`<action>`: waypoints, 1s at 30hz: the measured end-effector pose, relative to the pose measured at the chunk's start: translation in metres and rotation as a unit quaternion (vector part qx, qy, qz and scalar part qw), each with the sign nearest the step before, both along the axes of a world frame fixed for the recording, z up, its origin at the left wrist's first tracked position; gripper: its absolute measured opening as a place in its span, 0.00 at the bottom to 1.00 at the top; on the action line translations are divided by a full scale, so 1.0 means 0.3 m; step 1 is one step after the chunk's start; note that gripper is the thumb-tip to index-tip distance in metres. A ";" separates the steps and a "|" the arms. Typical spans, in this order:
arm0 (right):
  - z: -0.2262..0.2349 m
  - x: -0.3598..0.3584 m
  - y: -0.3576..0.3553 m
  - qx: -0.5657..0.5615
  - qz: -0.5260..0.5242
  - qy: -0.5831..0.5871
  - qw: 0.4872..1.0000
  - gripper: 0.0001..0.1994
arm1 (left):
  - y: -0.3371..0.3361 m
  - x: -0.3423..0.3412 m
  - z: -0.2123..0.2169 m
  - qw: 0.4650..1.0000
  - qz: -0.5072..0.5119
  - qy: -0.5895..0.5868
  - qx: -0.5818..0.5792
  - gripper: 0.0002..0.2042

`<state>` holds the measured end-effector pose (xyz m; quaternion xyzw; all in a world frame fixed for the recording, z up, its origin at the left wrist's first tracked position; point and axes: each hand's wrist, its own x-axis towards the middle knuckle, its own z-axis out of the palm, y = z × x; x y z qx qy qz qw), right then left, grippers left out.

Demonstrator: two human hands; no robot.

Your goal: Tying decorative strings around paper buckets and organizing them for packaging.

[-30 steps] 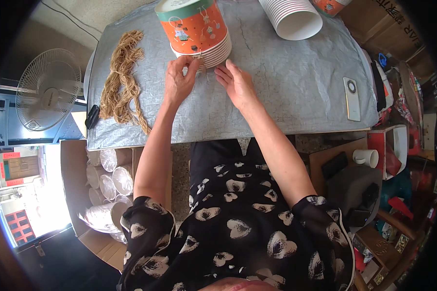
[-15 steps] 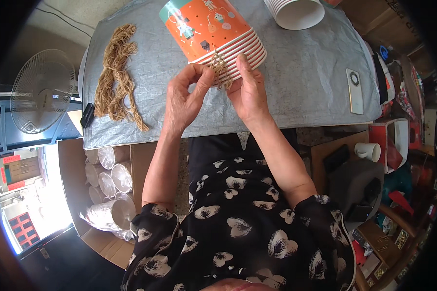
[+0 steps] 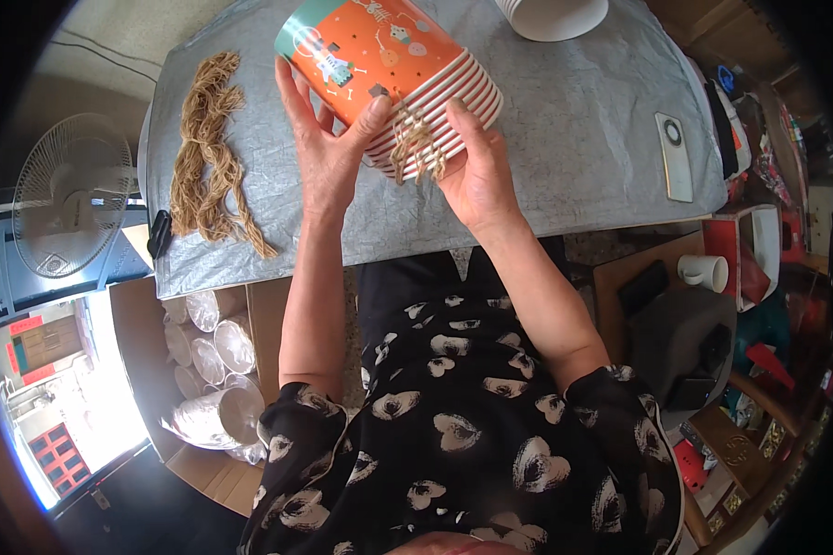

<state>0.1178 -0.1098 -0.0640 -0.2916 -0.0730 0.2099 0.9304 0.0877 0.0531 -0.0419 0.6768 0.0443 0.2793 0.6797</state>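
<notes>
A stack of nested paper buckets (image 3: 384, 55), orange and teal with printed cartoon figures, lies tilted on its side over the table, its white rims toward me. Short pieces of knotted twine (image 3: 416, 143) hang from the rims. My left hand (image 3: 322, 157) wraps the left side of the stack, thumb near the rims and fingers along the printed wall. My right hand (image 3: 479, 176) grips the rims at the lower right, its thumb on top; the other fingers are mostly hidden. Left of the stack lies a loose bundle of tan twine (image 3: 205, 157).
A grey cloth covers the table (image 3: 583, 139). Another white-mouthed bucket stack (image 3: 557, 18) sits at the far edge, a phone (image 3: 674, 157) at the right. Lower left, a cardboard box (image 3: 139, 333) holds wrapped bucket stacks. A white mug (image 3: 703, 272) stands lower right; a fan (image 3: 72, 196) is at left.
My left hand has left the twine knots and spread up around the bucket's left side. The stack has shifted slightly left; my right hand still grips the rims.
</notes>
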 end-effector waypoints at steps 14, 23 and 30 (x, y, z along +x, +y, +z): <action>0.019 -0.025 0.057 -0.131 -0.106 -0.110 0.980 0.17 | -0.067 -0.110 0.068 0.905 0.187 -0.039 0.381 0.21; 0.019 -0.060 0.077 -0.130 -0.093 -0.128 0.979 0.18 | -0.106 -0.100 0.114 0.889 0.172 -0.039 0.422 0.11; -0.015 -0.064 0.073 -0.140 -0.088 -0.136 0.977 0.17 | -0.108 -0.103 0.134 0.885 0.164 0.002 0.436 0.07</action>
